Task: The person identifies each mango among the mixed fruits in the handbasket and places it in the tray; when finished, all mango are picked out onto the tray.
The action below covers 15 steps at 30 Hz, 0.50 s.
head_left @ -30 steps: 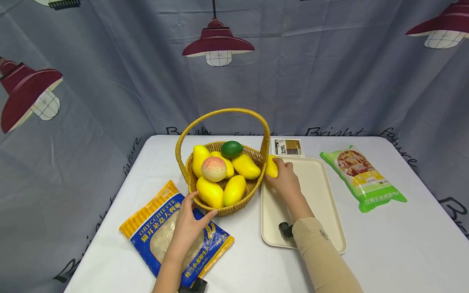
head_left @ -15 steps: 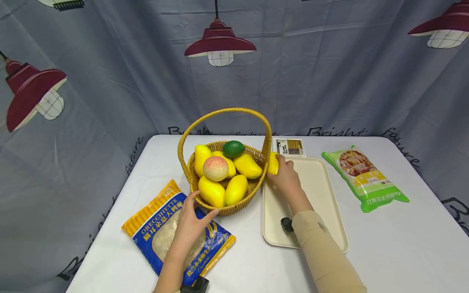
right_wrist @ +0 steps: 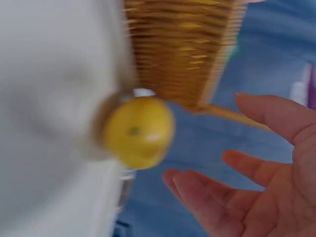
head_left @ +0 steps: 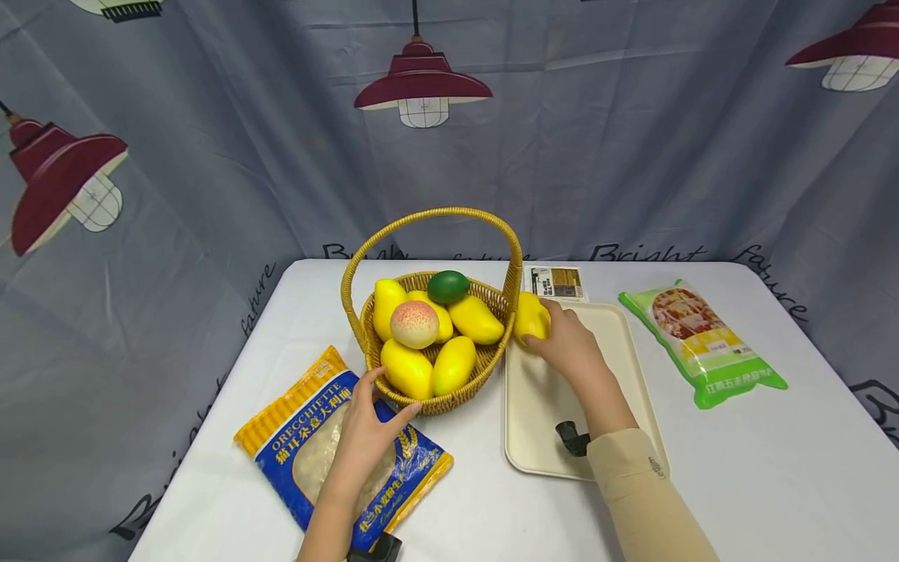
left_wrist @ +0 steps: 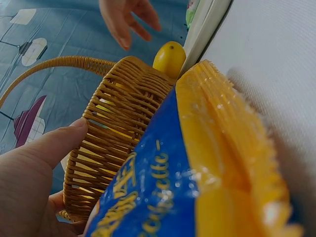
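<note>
A wicker basket (head_left: 449, 403) with a tall arched handle holds several yellow mangoes (head_left: 454, 365), a peach (head_left: 414, 325) and a dark green fruit (head_left: 448, 287). My left hand (head_left: 365, 437) holds the basket's near left side, thumb and fingers spread along its rim; the thumb (left_wrist: 61, 140) presses the weave in the left wrist view. Another mango (head_left: 531, 318) lies on the cream tray (head_left: 534, 406), against the basket's right side. Beside it is my right hand (head_left: 576, 343). In the right wrist view its spread fingers (right_wrist: 207, 190) are apart from that mango (right_wrist: 140, 132).
A blue and yellow orecchiette bag (head_left: 340, 453) lies under my left forearm. Right of the tray is a green food bag (head_left: 702, 343). A small printed card (head_left: 557, 282) lies behind the tray. A grey curtain hangs behind the table.
My right hand has drawn back to the right and let go of the mango, which now shows more beside the basket. My left hand stays on the basket.
</note>
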Motion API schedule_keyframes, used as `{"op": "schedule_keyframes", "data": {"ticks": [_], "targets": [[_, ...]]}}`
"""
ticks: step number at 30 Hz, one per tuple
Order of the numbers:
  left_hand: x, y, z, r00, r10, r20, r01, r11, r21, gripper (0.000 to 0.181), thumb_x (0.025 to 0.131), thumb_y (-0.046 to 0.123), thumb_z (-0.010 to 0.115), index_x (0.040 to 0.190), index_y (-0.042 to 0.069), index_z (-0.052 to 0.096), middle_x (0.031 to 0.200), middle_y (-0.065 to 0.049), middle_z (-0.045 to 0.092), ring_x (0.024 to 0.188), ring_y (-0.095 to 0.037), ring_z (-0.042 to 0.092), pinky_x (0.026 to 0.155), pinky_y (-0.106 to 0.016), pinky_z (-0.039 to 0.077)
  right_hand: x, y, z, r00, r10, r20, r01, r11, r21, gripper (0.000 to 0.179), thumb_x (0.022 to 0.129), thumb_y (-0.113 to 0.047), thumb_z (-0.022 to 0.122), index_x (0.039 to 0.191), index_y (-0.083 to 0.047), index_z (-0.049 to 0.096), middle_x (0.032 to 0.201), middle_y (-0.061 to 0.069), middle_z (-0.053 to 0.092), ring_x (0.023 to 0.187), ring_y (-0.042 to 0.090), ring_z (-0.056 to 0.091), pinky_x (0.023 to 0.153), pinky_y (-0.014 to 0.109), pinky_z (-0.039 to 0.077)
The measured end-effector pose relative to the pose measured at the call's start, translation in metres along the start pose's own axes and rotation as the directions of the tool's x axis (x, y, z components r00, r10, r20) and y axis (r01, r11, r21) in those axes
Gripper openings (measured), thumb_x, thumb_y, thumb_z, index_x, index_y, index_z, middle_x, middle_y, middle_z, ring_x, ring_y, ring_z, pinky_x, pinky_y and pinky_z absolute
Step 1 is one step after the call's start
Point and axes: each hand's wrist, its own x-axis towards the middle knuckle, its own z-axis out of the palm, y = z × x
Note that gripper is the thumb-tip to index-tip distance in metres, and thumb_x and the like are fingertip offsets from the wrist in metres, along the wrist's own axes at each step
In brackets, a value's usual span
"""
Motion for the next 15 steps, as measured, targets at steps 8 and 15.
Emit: {"op": "schedule_keyframes", "data": {"ticks": [8,15], "targets": [[0.001,0.001,0.0,1.0,-0.006,-0.003,0.006,1.0,-0.001,0.089,0.079,0.058,0.072,0.147,0.02,0.028,0.154,-0.013,0.023,0.134,-0.038,0.037,0.103,-0.059,0.035,-0.027,-0.037,-0.017,0.982,-0.185,0.027,0.18,0.975,0.131,0.067,0.089,-0.033,0.068,0.147,-0.015,0.04,0.137,0.019,0.05,0.115,0.037,0.055,0.087,0.051,0.049],[0.0,0.0,0.0,1.0,-0.007,0.001,0.007,1.0,0.005,0.09,0.079,0.058,0.071,0.148,0.02,0.027,0.154,-0.012,0.023,0.134,-0.037,0.037,0.102,-0.059,0.035,-0.025,-0.057,0.004,0.964,-0.24,0.113,0.222,0.963,0.151,0.064,0.087,-0.036,0.071,0.143,-0.018,0.047,0.125,0.014,0.059,0.104,0.029,0.06,0.08,0.042,0.053]]}}
